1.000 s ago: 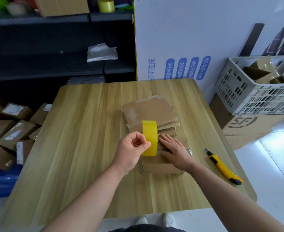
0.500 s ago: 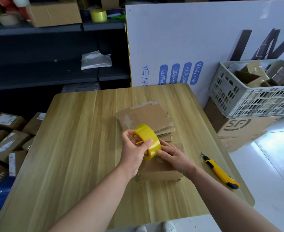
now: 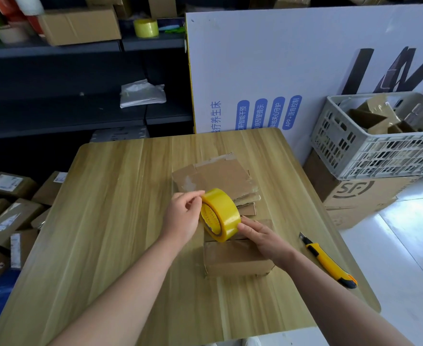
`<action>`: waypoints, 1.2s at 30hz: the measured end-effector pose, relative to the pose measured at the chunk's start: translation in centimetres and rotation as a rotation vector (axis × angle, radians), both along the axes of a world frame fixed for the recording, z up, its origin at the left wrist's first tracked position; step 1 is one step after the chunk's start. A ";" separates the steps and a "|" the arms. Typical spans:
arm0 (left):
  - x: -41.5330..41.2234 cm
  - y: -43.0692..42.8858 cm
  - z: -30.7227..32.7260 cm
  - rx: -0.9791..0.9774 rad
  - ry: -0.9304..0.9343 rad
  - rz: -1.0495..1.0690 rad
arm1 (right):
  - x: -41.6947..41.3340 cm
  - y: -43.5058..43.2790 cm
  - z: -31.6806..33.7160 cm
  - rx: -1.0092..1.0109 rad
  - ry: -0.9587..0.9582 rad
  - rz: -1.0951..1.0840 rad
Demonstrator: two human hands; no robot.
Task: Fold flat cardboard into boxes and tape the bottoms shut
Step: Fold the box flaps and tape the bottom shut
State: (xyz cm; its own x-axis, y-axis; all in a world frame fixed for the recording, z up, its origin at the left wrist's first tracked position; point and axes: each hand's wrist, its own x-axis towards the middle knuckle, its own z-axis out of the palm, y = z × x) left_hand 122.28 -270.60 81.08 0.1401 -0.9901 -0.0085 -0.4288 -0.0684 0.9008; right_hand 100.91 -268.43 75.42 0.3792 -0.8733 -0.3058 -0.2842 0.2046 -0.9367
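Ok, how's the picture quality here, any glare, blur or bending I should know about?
Head view: bright glare washes out the glossy white floor; the black shelving sits in deep shadow; the brown cardboard box on the top shelf looks soft; the wide lens leans the white printed board; the yellow tape roll, left hand and right hand are sharp.

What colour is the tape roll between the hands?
Yellow: the tape roll shows clearly in the head view.

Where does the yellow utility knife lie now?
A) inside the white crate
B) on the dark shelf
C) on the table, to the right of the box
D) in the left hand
C: the utility knife lies flat on the table, apart from the box and to its right.
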 end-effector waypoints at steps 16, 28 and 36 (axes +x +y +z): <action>0.5 -1.0 1.6 -0.231 -0.261 -0.162 | 0.3 0.6 -0.2 -0.001 -0.229 -0.202; 1.6 0.1 1.8 -0.063 -0.170 -0.257 | -0.5 0.6 0.8 0.055 -0.408 -0.262; 2.1 -0.1 2.8 0.315 0.443 -0.188 | -0.7 0.7 0.8 0.060 -0.430 -0.248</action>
